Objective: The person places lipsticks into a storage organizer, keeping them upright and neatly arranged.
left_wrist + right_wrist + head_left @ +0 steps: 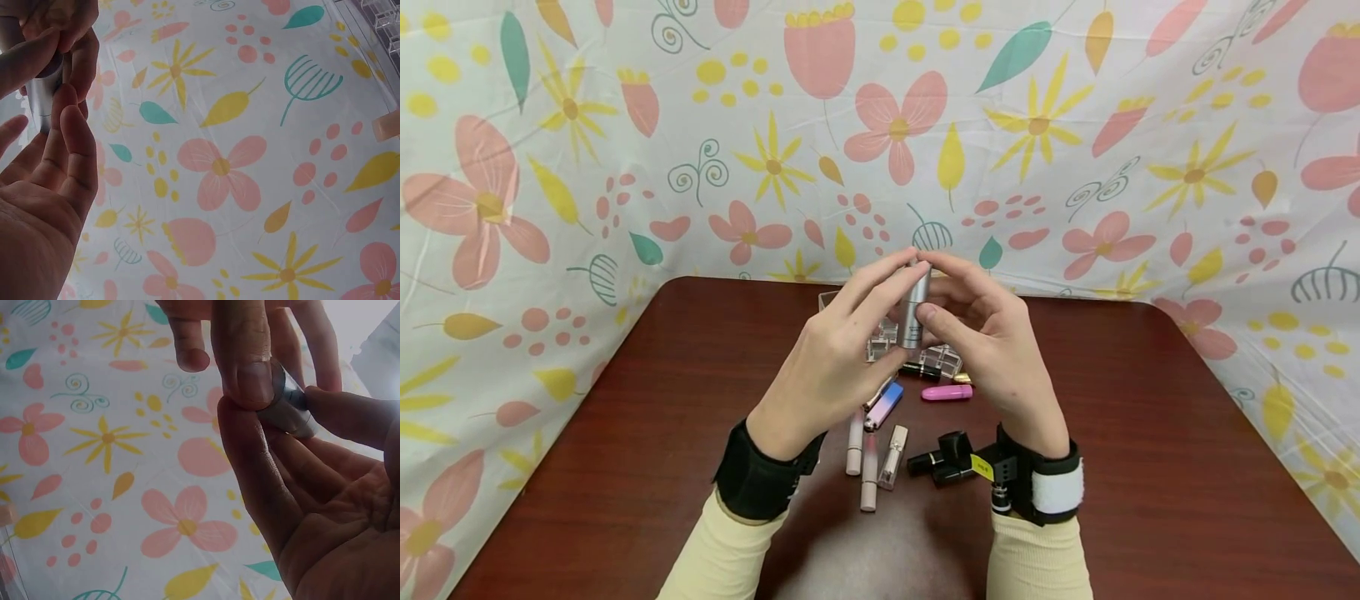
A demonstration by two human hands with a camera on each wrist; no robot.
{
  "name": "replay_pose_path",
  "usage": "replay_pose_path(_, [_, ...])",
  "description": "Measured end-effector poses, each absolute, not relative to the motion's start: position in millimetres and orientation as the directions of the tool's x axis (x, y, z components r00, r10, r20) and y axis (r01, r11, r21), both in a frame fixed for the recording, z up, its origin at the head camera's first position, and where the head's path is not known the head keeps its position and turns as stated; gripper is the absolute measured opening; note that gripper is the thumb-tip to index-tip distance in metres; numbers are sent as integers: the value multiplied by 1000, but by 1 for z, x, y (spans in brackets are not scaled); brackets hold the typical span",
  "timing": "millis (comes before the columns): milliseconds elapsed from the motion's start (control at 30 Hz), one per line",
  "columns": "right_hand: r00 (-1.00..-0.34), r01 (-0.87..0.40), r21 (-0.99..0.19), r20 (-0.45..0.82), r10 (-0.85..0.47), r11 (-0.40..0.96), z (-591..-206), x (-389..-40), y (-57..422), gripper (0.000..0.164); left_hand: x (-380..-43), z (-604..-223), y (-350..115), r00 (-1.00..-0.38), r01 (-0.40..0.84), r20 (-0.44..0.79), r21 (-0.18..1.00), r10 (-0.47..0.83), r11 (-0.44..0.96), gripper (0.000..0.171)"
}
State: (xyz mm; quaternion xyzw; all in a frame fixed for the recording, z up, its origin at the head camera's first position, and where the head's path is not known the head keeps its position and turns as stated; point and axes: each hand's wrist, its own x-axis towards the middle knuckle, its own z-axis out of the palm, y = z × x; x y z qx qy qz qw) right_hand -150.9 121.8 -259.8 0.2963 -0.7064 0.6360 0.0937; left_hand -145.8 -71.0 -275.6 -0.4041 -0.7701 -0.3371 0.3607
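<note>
past cream sleeves, pinching silver tube with part-closed left hand and part-closed right hand, above tabletop; better keep grip light, both ends steady, without squeezing or tilting.

silver tube: partly covered by fingers, lettering too small to read | clear organizer: partly hidden | sleeves: cut off, bottom edge
</note>
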Motion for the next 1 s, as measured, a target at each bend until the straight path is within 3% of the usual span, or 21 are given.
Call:
replay_pose_path(567, [-792,-577,-813,534,-296,80,-266,-159,117,50,-149,-279,-72,-460,808,793,186,400,559,81])
replay_pose_path(833, [-771,-537,-843,479,-420,24,-268,-163,115,49,-165,-287,-84,-515,800,780,287,357,526,73])
replay_pose_path(1000, [-797,-463,-887,412,-443,8,-271,-165,114,47,-169,-290,-85,-524,795,791,321,316,515,66])
